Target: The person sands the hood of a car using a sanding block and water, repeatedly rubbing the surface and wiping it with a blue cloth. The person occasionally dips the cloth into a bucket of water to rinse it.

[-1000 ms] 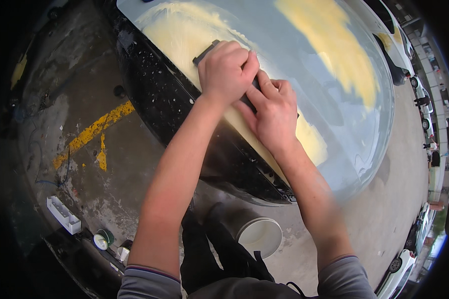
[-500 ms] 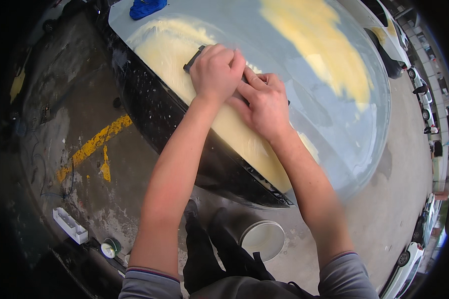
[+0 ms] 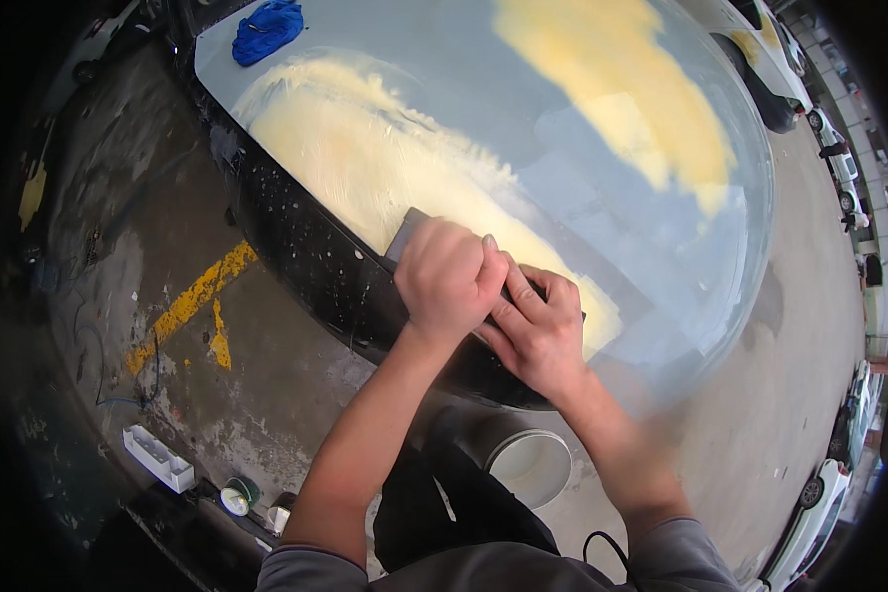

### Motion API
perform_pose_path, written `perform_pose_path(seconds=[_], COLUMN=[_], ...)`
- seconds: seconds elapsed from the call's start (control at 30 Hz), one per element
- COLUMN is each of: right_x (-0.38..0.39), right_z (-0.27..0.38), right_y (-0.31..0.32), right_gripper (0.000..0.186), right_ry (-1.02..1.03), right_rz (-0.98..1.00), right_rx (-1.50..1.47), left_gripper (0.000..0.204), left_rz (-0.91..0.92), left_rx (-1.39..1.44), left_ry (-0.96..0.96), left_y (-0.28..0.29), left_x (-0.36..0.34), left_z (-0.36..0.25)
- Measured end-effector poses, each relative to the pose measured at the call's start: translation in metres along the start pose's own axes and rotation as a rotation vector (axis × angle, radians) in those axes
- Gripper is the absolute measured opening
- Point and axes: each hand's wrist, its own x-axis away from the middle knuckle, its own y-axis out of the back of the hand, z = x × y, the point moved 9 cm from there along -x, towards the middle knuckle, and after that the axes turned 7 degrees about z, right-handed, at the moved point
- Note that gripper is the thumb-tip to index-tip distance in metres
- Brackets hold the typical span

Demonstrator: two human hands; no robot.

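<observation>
My left hand [image 3: 446,274] is wrapped round one end of a long dark grey block [image 3: 405,229], and my right hand [image 3: 541,330] grips it farther right, its fingers closed over it. The block lies on a band of pale yellow filler [image 3: 331,143] along the near edge of a grey car panel [image 3: 612,237], just above the black, speckled bodywork [image 3: 296,247]. My hands hide most of the block. A second yellow patch [image 3: 612,79] is at the panel's upper right, and a blue cloth [image 3: 264,35] lies at its upper left.
A white bucket [image 3: 523,469] stands on the concrete by my legs. At lower left are a white tray [image 3: 156,456], small cans [image 3: 239,495] and a thin hose. Parked cars [image 3: 809,513] line the right side; a yellow line [image 3: 202,296] is painted on the ground at left.
Both hands and the block have moved down toward the panel's near edge, uncovering more of the filler band. More of the blue cloth is in view as the view has shifted.
</observation>
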Motion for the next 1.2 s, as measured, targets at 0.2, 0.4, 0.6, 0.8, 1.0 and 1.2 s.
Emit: perform_pose_path(seconds=[0.2,0.4,0.6,0.8,1.0,1.2], right_x=[-0.08,-0.003,-0.086,-0.009,-0.081,-0.084], right_z=[-0.027,-0.007,-0.035,0.0,-0.024,-0.018], right_y=[-0.009,0.004,-0.021,-0.001,-0.023,-0.021], right_gripper=[0.049,0.048,0.049,0.057,0.051,0.048], right_ry=[0.004,-0.013,0.022,-0.026,0.022,0.004], right_rz=[0.05,-0.001,0.062,0.058,0.038,0.092], right_rx=[0.067,-0.025,0.04,-0.01,0.016,0.018], left_gripper=[0.033,0.032,0.032,0.032,0.028,0.032], left_rz=[-0.042,-0.02,-0.069,-0.025,-0.047,-0.049], left_rx=[-0.056,0.017,-0.098,0.027,-0.076,-0.054], left_ry=[0.032,-0.013,0.064,-0.028,0.046,0.024], left_y=[-0.017,-0.004,-0.016,0.006,-0.011,-0.001], left_x=[-0.074,-0.008,-0.084,-0.015,-0.067,-0.073], left_z=[0.045,-0.01,0.055,-0.002,0.057,0.057])
